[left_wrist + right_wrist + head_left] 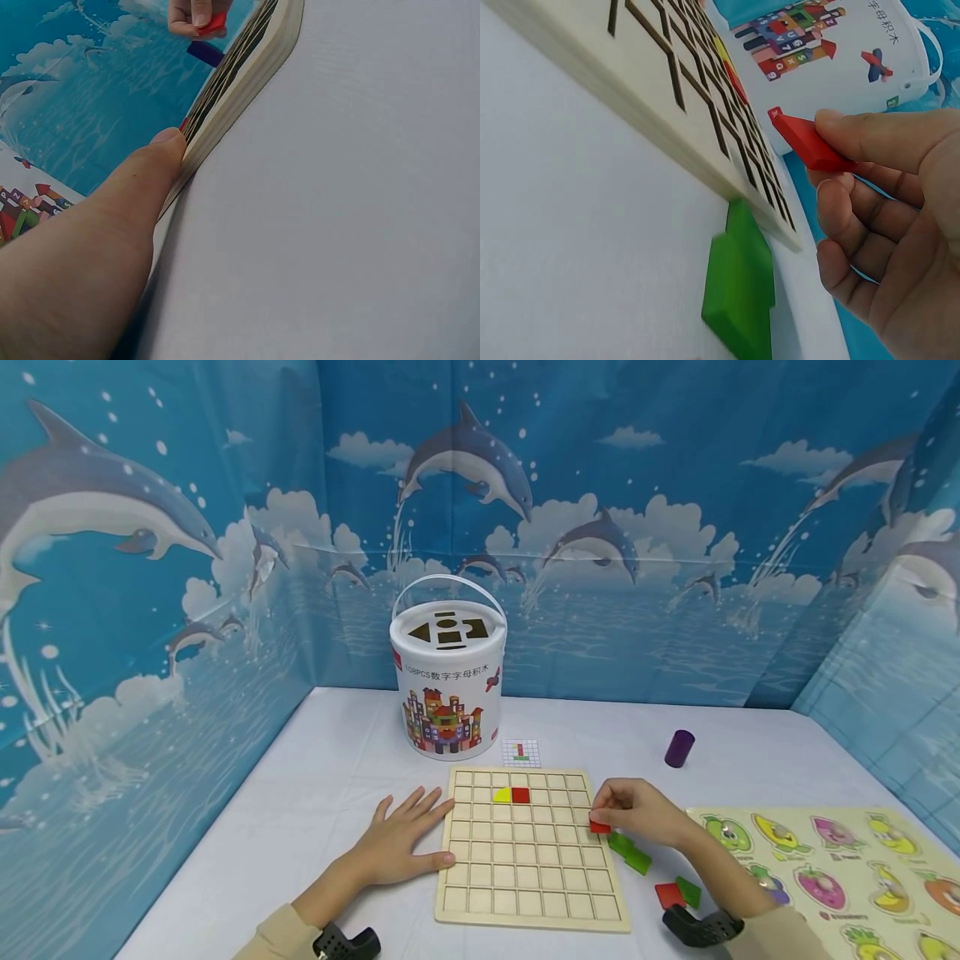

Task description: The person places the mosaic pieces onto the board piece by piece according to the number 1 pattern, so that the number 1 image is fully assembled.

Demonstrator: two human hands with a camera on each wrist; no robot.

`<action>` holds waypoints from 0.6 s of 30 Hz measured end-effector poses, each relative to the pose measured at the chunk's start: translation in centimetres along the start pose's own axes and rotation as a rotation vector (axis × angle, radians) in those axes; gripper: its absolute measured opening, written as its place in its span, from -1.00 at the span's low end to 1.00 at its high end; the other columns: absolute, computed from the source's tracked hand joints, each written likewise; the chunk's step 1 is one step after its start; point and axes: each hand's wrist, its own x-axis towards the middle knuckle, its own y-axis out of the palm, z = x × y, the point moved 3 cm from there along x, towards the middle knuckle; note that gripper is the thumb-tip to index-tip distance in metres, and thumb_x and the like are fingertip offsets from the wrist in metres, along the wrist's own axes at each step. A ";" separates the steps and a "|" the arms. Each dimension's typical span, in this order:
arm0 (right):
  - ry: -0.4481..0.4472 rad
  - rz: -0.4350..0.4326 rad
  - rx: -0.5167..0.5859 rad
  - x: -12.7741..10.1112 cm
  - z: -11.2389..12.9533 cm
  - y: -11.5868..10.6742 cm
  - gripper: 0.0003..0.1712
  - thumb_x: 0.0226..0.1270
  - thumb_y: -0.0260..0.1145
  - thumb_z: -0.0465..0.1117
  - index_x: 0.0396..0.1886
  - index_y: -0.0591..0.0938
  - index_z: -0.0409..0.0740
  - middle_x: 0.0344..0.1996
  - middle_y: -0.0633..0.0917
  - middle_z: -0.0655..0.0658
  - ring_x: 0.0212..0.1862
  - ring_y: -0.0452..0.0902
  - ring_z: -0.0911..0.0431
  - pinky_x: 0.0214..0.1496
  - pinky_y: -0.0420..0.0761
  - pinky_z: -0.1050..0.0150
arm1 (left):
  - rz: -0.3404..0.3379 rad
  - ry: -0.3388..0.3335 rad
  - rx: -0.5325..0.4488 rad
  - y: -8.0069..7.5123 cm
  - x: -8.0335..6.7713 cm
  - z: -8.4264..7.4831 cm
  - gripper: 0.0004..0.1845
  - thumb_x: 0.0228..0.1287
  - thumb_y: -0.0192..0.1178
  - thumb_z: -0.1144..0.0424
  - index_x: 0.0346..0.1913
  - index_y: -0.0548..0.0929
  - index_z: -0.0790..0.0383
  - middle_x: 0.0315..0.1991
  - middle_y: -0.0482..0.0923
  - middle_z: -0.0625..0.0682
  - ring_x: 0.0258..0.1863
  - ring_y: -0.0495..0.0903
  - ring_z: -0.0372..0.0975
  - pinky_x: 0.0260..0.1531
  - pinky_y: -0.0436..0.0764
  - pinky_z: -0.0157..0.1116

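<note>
A wooden grid board (532, 852) lies flat on the white table. In its upper part sit a yellow quarter-round tile (502, 795) and a red square tile (521, 795), side by side. My left hand (405, 843) rests with straight fingers along the board's left edge, thumb touching it. My right hand (636, 810) pinches another red tile (810, 144) between thumb and fingers, at the board's right edge. Just below that hand are green tiles (630, 853) beside the board. Nearer the right wrist lie a red square tile (670, 896) and a green tile (687, 891).
Behind the board stands a white lidded bucket (450, 693) with shape holes in its top. A small pattern card (521, 753) lies before it. Farther right is a purple cylinder (679, 748). A fruit picture sheet (847, 860) covers the right side.
</note>
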 end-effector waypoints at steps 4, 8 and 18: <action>-0.008 0.003 0.007 0.6 0.3 0.5 -0.84 0.21 0.33 -0.14 -0.40 0.59 -0.14 -0.53 0.56 -0.04 -0.51 0.40 0.20 -0.48 0.44 0.36 | -0.001 0.005 -0.002 0.0 0.0 0.0 -0.12 0.07 -0.17 -0.51 0.43 0.08 -0.18 0.44 -0.05 -0.09 0.42 -0.16 -0.11 0.22 -0.27 0.22; -0.015 0.012 0.031 1.0 0.8 1.1 -0.84 0.20 0.33 -0.18 -0.39 0.58 -0.18 -0.52 0.55 -0.06 -0.48 0.40 0.18 -0.46 0.43 0.36 | 0.001 0.004 0.002 0.1 0.1 0.0 -0.11 0.07 -0.18 -0.51 0.43 0.07 -0.19 0.44 -0.05 -0.09 0.42 -0.16 -0.11 0.22 -0.27 0.22; -0.014 0.019 0.057 2.0 2.0 2.0 -0.84 0.20 0.33 -0.17 -0.38 0.58 -0.18 -0.51 0.57 -0.07 -0.50 0.43 0.18 -0.46 0.47 0.35 | 0.002 -0.001 0.004 0.2 0.1 0.2 -0.11 0.06 -0.19 -0.52 0.43 0.07 -0.20 0.44 -0.05 -0.10 0.42 -0.17 -0.12 0.23 -0.29 0.21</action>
